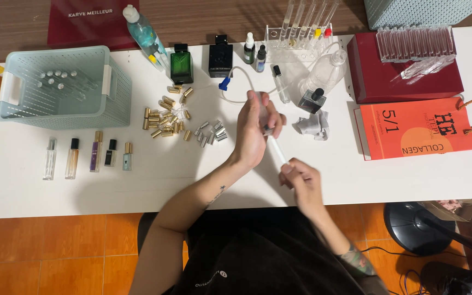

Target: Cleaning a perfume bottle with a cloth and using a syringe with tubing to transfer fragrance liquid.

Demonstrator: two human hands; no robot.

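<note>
White plastic syringe (276, 151) slants between both hands above the white table (83, 186). The left hand (255, 131) closes around its upper end, hiding the tip and perhaps a small vial. The right hand (301, 177) pinches the plunger end. Five slim glass bottles (88, 155) stand left; gold caps (165, 117) are too many to count.

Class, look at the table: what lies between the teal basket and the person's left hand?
In the head view, a scatter of gold and silver caps lies on the white table between the teal basket and the left hand.
</note>
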